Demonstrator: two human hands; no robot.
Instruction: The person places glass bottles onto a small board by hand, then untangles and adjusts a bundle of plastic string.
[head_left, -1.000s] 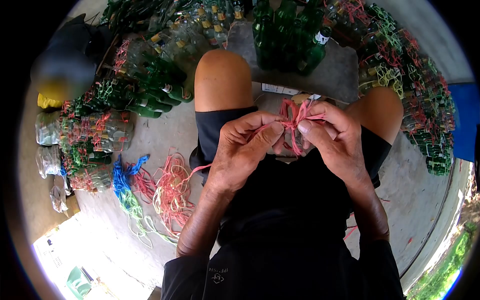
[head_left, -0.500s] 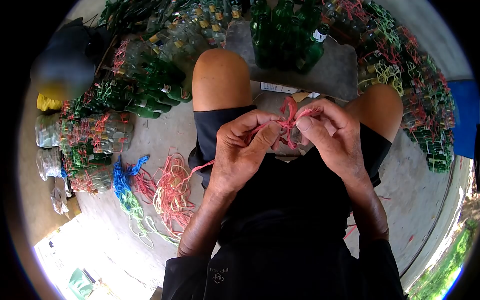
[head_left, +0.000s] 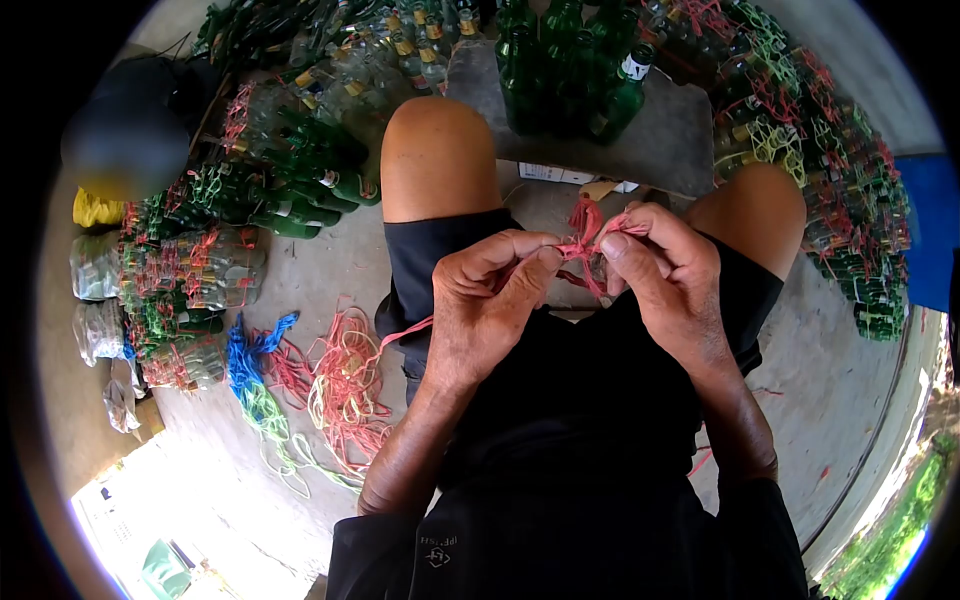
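both left hand (head_left: 484,295), right hand (head_left: 672,285) pinching red twine (head_left: 580,250); open floor (head_left: 538,206) before slab edge (head_left: 650,176)

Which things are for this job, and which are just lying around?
In the job:
left hand and right hand
knotted pink strands they hold
tangled pink-and-cream strand pile, probably

Seemingly just around:
bright blue strand bundle
upright green glass bottles

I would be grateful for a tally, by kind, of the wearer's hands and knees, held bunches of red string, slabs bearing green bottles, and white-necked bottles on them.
Hands: 2 (left hand, right hand)
Knees: 2 (left knee, right knee)
Held bunch of red string: 1
Grey slab: 1
White-necked green bottle: 1
Total: 7
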